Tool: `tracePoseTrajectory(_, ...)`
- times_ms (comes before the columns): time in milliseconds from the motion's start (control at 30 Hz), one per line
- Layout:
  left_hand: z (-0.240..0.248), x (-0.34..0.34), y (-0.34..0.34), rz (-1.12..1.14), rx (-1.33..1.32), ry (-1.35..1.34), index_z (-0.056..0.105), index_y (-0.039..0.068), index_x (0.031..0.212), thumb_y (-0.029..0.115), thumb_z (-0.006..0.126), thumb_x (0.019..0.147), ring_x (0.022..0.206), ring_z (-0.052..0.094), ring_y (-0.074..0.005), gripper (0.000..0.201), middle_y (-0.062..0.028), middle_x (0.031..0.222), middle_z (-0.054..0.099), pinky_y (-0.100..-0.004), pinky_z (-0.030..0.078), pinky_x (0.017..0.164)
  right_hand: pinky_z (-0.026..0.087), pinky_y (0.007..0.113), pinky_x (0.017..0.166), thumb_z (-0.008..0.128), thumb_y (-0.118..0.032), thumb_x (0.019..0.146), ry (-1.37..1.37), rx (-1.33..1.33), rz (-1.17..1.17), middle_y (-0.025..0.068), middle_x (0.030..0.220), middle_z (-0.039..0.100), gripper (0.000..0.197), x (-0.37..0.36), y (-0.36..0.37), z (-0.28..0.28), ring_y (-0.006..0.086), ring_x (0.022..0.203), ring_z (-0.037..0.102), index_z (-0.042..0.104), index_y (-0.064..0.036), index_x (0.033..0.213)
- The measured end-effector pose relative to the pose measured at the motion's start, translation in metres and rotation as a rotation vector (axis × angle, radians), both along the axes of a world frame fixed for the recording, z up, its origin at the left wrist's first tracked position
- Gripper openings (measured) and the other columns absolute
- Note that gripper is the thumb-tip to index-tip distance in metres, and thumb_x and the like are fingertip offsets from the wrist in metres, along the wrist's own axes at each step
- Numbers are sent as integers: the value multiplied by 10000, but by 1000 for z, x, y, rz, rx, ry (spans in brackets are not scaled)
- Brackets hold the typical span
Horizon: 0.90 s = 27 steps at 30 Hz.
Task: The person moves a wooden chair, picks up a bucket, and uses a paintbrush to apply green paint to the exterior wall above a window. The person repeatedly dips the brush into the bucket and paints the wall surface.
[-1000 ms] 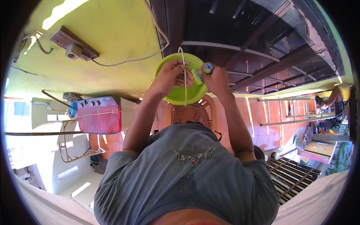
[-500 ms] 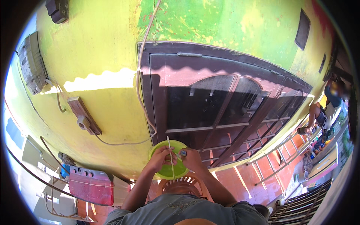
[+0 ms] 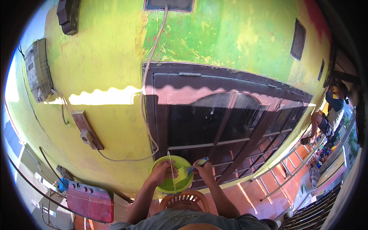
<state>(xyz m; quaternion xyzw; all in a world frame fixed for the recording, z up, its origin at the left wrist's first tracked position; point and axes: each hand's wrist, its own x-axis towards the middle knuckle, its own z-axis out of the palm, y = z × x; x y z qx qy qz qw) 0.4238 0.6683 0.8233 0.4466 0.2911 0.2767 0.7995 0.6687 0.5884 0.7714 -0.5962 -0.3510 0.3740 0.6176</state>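
Note:
A lime-green bucket (image 3: 160,188) with yellow-green inside is in front of me, low against the wall. Its thin white handle (image 3: 174,186) runs upright across the opening. My left hand (image 3: 164,171) is closed at this handle, fingers curled over the bucket's mouth. In my right hand (image 3: 204,171), at the bucket's right rim, is a paintbrush (image 3: 191,168). Its speckled blue handle points up and right; its yellow-green coated bristles angle down to the left over the bucket.
An orange-brown plastic chair (image 3: 184,200) stands right before me. Ahead are a yellow-green wall (image 3: 115,126) and a dark brown framed glass door (image 3: 195,122). A cable (image 3: 143,107) hangs down the wall. A red-topped washing machine (image 3: 90,203) is left; a ladder (image 3: 274,176) and another person (image 3: 333,111) are right.
The paintbrush has turned in my right hand, so its handle and bristles now show, with the bristles over the bucket. My view has tilted upward, and bucket and hands sit lower in it.

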Motion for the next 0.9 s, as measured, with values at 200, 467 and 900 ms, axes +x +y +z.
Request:
tracePoseTrajectory(200, 3, -7, 5, 33, -14, -22, 561, 32, 1243, 288, 554, 1044, 822, 714, -251, 324, -128, 944, 686, -395, 609, 787, 608, 372, 662, 722, -88, 907, 483, 39, -101, 86, 897, 688, 132, 40, -15, -37, 247, 725, 715, 669, -58, 1023)
tracePoseTrajectory(467, 4, -14, 12, 35, 35, -47, 564, 30, 1307, 301, 521, 1053, 816, 709, -226, 373, -108, 948, 685, -349, 602, 748, 588, 345, 756, 754, -112, 913, 835, 82, -172, 103, 928, 667, 159, 71, -19, -39, 257, 849, 684, 658, -70, 1032)
tracePoseTrajectory(900, 4, -7, 10, 34, 80, -51, 543, -4, 1332, 254, 470, 1035, 801, 683, -244, 400, -119, 950, 678, -395, 574, 763, 638, 329, 779, 689, -96, 971, 948, 331, 0, 149, 920, 697, 139, 94, -24, 79, 250, 823, 706, 667, -14, 1080)
